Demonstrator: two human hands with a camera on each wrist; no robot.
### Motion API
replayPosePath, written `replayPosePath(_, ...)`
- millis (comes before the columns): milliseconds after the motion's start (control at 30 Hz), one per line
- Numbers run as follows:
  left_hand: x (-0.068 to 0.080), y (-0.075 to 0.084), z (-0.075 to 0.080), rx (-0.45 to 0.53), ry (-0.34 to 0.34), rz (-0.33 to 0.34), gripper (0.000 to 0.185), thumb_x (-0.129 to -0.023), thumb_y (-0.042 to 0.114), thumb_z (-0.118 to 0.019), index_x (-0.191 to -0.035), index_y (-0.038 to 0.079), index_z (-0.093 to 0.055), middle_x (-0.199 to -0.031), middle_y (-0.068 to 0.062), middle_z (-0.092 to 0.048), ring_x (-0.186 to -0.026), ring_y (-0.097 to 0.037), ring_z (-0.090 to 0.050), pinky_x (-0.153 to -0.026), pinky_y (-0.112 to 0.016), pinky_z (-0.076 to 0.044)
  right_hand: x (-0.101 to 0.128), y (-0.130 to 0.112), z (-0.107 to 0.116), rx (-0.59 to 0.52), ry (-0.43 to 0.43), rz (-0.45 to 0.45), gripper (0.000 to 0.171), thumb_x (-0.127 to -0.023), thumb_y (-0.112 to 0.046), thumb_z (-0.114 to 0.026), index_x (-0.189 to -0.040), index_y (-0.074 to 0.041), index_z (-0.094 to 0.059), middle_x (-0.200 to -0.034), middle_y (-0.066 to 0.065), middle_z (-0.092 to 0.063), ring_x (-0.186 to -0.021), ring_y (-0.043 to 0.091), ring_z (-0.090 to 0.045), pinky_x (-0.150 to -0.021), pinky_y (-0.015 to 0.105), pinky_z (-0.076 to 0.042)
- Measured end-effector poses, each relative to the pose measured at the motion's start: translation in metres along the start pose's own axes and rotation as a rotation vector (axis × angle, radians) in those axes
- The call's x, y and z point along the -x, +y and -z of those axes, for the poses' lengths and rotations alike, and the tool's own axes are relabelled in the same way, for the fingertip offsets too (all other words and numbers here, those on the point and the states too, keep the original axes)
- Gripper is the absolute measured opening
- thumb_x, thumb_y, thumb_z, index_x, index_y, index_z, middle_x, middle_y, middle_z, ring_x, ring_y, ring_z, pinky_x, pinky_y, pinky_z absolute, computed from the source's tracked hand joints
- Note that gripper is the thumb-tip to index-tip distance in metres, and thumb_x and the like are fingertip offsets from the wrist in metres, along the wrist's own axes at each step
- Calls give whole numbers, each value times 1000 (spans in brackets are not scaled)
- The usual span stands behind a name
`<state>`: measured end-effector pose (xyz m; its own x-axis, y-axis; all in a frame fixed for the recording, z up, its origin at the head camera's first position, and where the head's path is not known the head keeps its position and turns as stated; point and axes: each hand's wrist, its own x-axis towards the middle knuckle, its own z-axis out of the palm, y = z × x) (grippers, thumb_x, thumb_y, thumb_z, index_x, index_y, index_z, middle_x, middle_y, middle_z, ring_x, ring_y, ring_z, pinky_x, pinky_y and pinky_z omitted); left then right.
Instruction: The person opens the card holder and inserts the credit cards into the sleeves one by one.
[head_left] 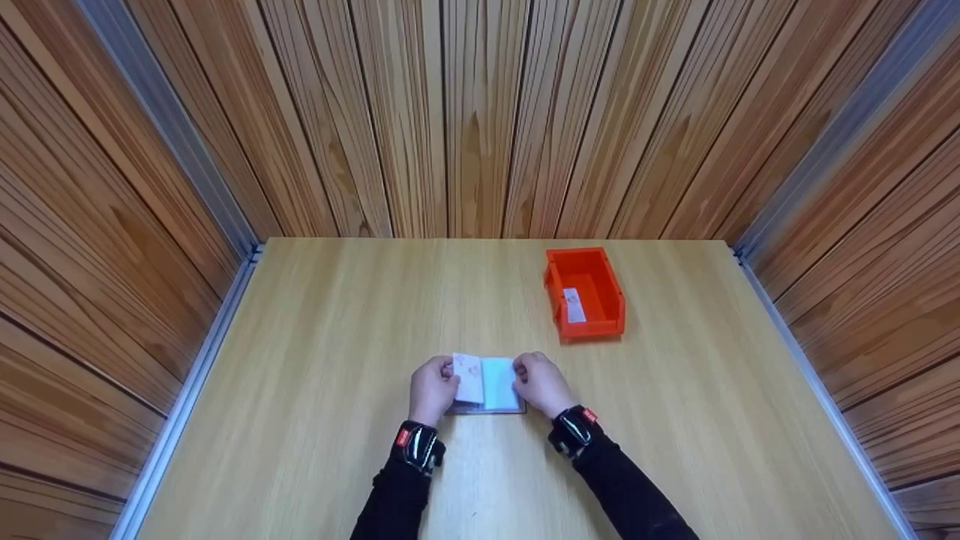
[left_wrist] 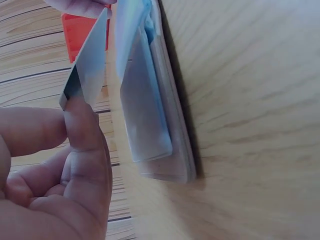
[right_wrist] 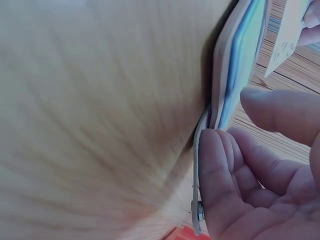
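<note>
The left hand (head_left: pixel 433 386), at lower centre of the head view, pinches a white printed card (head_left: pixel 468 379) between thumb and fingers. In the left wrist view the card stands tilted, apart from the card holder. The right hand (head_left: pixel 541 384) is at the right end of the card holder (head_left: pixel 500 384); its thumb stands apart from its fingers, and the fingertips touch a strap (right_wrist: pixel 196 175) with a metal snap (right_wrist: pixel 201 211). The card holder lies spread on the counter (head_left: pixel 337 315) at lower centre of the frame, bluish sleeves facing up.

The counter has a light wood grain. Wood-panelled walls (head_left: pixel 480 150) enclose it at the back, left and right. An orange-red bin (head_left: pixel 592 328) rests right of centre, near the back edge; a second card (head_left: pixel 574 306) lies inside, against its left side.

A metal rail (head_left: pixel 187 427) borders the counter at left, and a matching rail (head_left: pixel 817 375) at right. A broad stretch of counter separates each hand from the rail on its side. The bin stands beyond the right hand, with a gap between them.
</note>
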<state>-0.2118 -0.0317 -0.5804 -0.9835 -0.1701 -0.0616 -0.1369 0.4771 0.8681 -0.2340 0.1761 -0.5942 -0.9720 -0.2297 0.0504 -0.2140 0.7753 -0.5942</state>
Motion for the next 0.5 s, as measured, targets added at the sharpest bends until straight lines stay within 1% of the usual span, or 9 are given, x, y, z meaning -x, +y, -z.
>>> replayPosePath(167, 1, -2, -1, -28, 11, -24, 28, -81, -8, -67, -109, -8, -68, -80, -3, -58, -80, -21, -57, -74, -36, -50, 1, 0, -1, 35, -2, 12, 25, -79, 0, -74, -102, 4, -65, -94, 11, -58, -86, 26, -59, -80, 41, -51)
replayPosePath(367, 1, -4, -3, -43, 11, -16, 26, -81, -8, -66, -107, -7, -68, -79, -2, -57, -79, -20, -56, -72, -34, -48, 2, -1, -2, 69, 5, 19, 26, -78, 0, -74, -103, 3, -66, -93, 11, -57, -85, 26, -58, -79, 43, -49)
replayPosePath(500, 1, -4, -5, -61, 24, -39, 24, -79, -8, -67, -103, -5, -69, -77, -1, -58, -77, -19, -56, -70, -34, -48, 3, -2, -2, 76, 21, 34, 26, -77, 0, -75, -101, 3, -66, -91, 10, -56, -82, 25, -57, -77, 42, -49)
